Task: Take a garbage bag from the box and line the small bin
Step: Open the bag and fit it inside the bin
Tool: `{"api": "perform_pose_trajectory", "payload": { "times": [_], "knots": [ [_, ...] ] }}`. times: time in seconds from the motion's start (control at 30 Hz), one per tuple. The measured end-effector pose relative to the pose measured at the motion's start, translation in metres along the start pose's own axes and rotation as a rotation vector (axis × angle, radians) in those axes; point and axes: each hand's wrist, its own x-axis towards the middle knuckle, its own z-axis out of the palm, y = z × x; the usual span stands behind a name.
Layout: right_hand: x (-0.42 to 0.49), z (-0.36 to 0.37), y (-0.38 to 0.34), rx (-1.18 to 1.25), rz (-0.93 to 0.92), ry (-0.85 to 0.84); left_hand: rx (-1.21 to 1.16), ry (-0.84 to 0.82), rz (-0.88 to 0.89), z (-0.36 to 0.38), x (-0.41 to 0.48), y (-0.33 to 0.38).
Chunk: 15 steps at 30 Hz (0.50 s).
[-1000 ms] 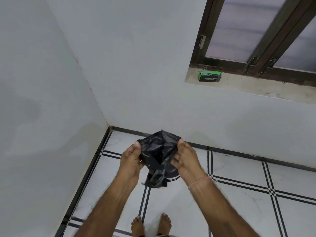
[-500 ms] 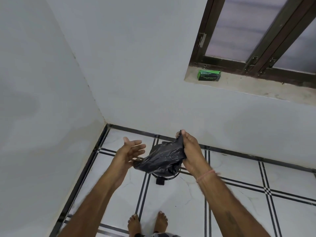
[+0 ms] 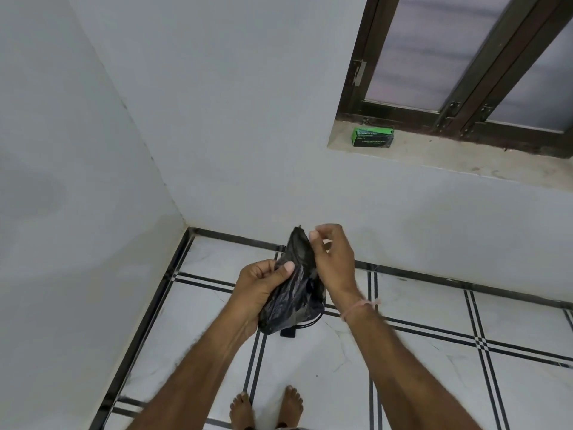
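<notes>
A person stands barefoot on a white tiled floor (image 3: 403, 383) in the corner of a room, looking down at both hands held out in front. The left hand (image 3: 260, 293) is clenched around a crumpled black garbage bag (image 3: 294, 293), thumb pressed across its front, so the bag hangs bunched in the fist above the floor. The right hand (image 3: 333, 259) is just beside the bag's upper edge, fingers loosely curled and pinching toward each other; whether they actually hold a layer of plastic cannot be told from this angle.

Directly below the bag, mostly hidden by it, a dark object with a thin wire rim sits on the floor. This is probably the small bin (image 3: 290, 330), though too little shows to be sure. The green box (image 3: 373, 137) of bags rests well apart on the window sill (image 3: 465, 164) up to the right.

The bag looks very light, thin and limp, with a slick, wrinkled film that clings to itself. It will likely give no resistance and hold no shape. The sensible place to take hold appears to be the open top edge near the right fingertips, rubbing the two layers apart there, then gripping opposite sides of the mouth to spread it over the bin.
</notes>
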Motion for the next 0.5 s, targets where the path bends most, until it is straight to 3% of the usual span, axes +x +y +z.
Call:
{"api": "perform_pose_trajectory", "payload": {
  "times": [0.07,0.17,0.2,0.5],
  "knots": [
    [-0.017,-0.005,-0.008,0.096,0.007,0.026,-0.090,0.091,0.018,0.002,0.002,-0.001],
    [-0.042,-0.001,-0.020,0.459,0.261,-0.370,-0.187,0.084,-0.015,0.002,0.004,0.002],
    [-0.045,0.002,-0.020,0.492,0.305,-0.414,-0.202,0.063,-0.030,0.002,0.006,0.002],
    [-0.023,-0.005,-0.013,0.769,0.628,-0.276,-0.298,0.093,-0.128,-0.021,0.012,0.000]
  ]
}}
